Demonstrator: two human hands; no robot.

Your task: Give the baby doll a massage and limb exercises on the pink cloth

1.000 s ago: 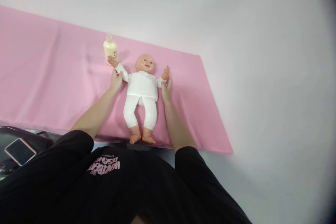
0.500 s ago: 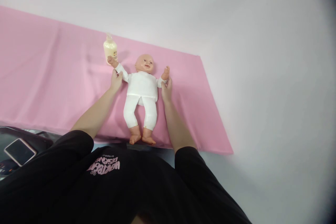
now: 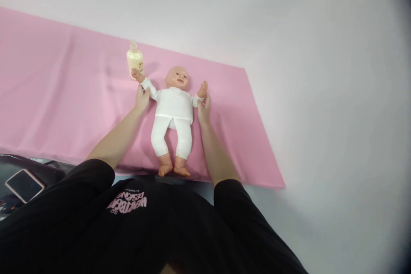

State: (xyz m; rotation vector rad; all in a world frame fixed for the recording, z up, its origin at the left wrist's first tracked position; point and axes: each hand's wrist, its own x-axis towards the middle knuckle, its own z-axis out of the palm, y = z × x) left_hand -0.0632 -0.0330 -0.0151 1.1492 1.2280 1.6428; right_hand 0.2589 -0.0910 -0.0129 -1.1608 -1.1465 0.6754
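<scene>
Both hands pinch the white-suited plastic baby doll by its sleeves: left hand at nine o'clock, right hand at three, each grip narrow.

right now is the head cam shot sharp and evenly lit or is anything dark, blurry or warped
Head view: soft, even light, with only a faint shadow beside the bottle. The doll and both hands, left hand and right hand, look fairly sharp. The right edge darkens to a vignette, the pink cloth edges look skewed by the wide lens, and the black shirt close up is soft.
</scene>
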